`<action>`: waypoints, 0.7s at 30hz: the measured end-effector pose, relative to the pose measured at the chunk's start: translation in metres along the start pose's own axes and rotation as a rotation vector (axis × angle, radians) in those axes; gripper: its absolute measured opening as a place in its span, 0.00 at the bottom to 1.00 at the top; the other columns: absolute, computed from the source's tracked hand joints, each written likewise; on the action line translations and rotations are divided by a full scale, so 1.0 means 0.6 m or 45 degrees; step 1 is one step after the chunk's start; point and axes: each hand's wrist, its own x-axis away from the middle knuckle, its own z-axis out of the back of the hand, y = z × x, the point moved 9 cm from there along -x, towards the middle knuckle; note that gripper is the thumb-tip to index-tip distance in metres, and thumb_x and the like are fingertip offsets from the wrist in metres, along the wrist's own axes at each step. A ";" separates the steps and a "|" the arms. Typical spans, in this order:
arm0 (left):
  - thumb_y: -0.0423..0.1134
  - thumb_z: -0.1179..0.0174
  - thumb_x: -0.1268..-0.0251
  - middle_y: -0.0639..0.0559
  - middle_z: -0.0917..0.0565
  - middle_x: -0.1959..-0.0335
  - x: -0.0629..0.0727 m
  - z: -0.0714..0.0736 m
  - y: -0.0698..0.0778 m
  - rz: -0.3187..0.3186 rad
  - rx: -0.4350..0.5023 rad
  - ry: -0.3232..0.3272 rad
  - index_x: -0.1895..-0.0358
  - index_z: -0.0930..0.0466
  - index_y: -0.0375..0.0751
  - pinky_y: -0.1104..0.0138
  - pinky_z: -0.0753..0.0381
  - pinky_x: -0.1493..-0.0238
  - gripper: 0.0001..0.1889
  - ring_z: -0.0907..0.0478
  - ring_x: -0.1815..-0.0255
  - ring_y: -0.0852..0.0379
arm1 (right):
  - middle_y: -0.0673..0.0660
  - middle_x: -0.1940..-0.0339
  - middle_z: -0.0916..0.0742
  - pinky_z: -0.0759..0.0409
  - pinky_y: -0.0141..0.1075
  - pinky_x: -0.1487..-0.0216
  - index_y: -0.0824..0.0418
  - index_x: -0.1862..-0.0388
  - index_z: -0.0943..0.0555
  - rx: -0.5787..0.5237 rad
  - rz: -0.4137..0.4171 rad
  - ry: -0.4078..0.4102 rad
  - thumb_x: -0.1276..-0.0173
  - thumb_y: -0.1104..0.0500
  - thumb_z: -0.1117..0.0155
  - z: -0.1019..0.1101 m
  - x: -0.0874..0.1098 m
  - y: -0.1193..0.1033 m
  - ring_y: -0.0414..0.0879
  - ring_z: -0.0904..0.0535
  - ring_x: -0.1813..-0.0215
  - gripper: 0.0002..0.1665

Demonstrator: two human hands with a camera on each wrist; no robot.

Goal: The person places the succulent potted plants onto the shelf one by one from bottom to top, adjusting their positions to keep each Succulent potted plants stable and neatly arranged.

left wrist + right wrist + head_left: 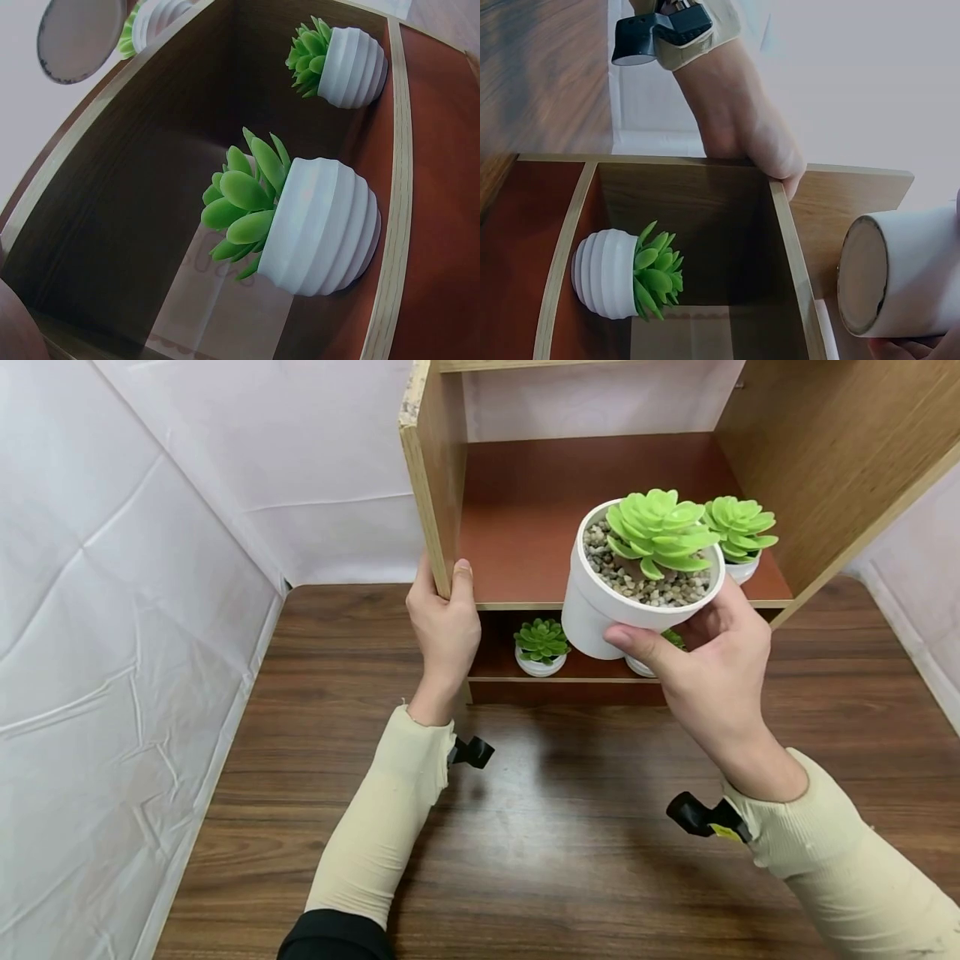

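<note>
My right hand [720, 681] grips a white pot [600, 602] with a light green succulent [660, 531] over pebbles. The pot is lifted in front of the wooden shelf unit, and its round base shows in the right wrist view. My left hand [447, 631] holds the front edge of the unit's left side panel [435, 468], thumb on the inner face. Below the middle board, a small ribbed white pot with a green succulent [542, 642] stands near my left hand. A second one [641, 668] is partly hidden behind my right hand.
Another potted succulent [738, 527] stands at the right of the reddish-brown middle board [540, 502]. The unit's right panel [847, 468] slants toward me. A dark wood table [525, 827] lies in front, with white sheeting [150, 610] at the left.
</note>
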 end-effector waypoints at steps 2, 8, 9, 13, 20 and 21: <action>0.29 0.46 0.30 0.51 0.38 0.86 0.000 0.001 -0.002 0.005 0.001 0.001 0.64 0.24 0.34 0.68 0.42 0.82 0.04 0.42 0.86 0.57 | 0.69 0.47 0.18 0.23 0.37 0.49 0.70 0.43 0.21 0.003 -0.004 -0.009 0.56 0.75 0.20 -0.003 -0.002 0.001 0.56 0.21 0.48 0.37; 0.30 0.46 0.29 0.50 0.38 0.86 0.000 0.002 -0.004 0.013 0.005 -0.005 0.64 0.25 0.33 0.67 0.43 0.82 0.04 0.43 0.86 0.56 | 0.68 0.46 0.18 0.23 0.37 0.47 0.69 0.43 0.21 0.015 -0.005 -0.019 0.55 0.75 0.20 -0.009 -0.008 0.003 0.57 0.21 0.47 0.37; 0.30 0.46 0.30 0.50 0.38 0.86 0.000 0.002 -0.004 0.008 0.007 -0.003 0.64 0.25 0.33 0.67 0.43 0.82 0.04 0.43 0.86 0.56 | 0.68 0.46 0.18 0.24 0.37 0.47 0.69 0.43 0.21 0.021 -0.002 -0.020 0.55 0.75 0.20 -0.010 -0.009 0.003 0.57 0.21 0.47 0.37; 0.29 0.46 0.30 0.51 0.38 0.86 0.000 0.001 -0.003 0.012 0.005 0.003 0.65 0.25 0.33 0.68 0.43 0.82 0.04 0.43 0.86 0.56 | 0.67 0.46 0.18 0.24 0.38 0.46 0.68 0.43 0.21 0.042 0.012 -0.025 0.55 0.73 0.19 -0.013 -0.014 0.003 0.57 0.21 0.47 0.37; 0.28 0.46 0.31 0.52 0.38 0.85 0.000 0.001 -0.003 0.030 0.002 0.019 0.67 0.25 0.32 0.68 0.43 0.81 0.05 0.42 0.85 0.56 | 0.66 0.46 0.18 0.24 0.38 0.46 0.66 0.42 0.21 0.086 0.011 -0.037 0.55 0.71 0.18 -0.021 -0.022 0.004 0.57 0.22 0.45 0.38; 0.28 0.46 0.31 0.53 0.38 0.85 -0.001 0.001 -0.003 0.026 0.005 0.019 0.67 0.25 0.32 0.68 0.43 0.81 0.04 0.42 0.85 0.56 | 0.66 0.46 0.18 0.24 0.38 0.46 0.66 0.42 0.21 0.086 0.008 -0.036 0.55 0.72 0.19 -0.022 -0.023 0.004 0.57 0.22 0.45 0.38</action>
